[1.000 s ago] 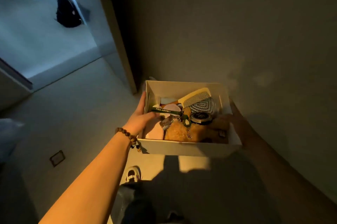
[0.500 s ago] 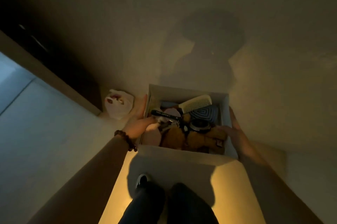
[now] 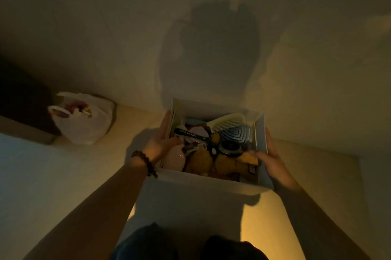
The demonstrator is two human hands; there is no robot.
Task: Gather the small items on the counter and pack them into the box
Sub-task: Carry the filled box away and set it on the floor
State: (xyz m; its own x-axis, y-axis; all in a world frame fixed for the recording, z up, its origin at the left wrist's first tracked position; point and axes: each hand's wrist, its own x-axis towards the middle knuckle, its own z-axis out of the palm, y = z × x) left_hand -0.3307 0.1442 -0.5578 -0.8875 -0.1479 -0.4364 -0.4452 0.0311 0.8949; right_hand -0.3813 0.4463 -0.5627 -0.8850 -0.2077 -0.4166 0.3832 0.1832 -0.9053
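Note:
I hold a white open box (image 3: 209,182) low over the floor, close to a wall. My left hand (image 3: 159,142) grips its left wall, thumb inside over a pink item (image 3: 175,159). On the right wall sits my right hand (image 3: 273,163), its thumb reaching in over the contents. Inside lie a pale comb (image 3: 227,124), a grey patterned brush (image 3: 234,133), a round dark tin (image 3: 230,147), a black tube with white lettering (image 3: 190,133) and a brown plush toy (image 3: 213,163).
A white plastic bag (image 3: 82,120) with things in it stands on the floor by the wall, left of the box. The wall rises right behind the box. My legs (image 3: 186,247) show at the bottom edge. Dim yellow light and my shadow fall across the floor.
The view swung away from the doorway toward the wall corner. The box has come lower and nearer the wall, both hands still gripping its sides. The plastic bag came into view.

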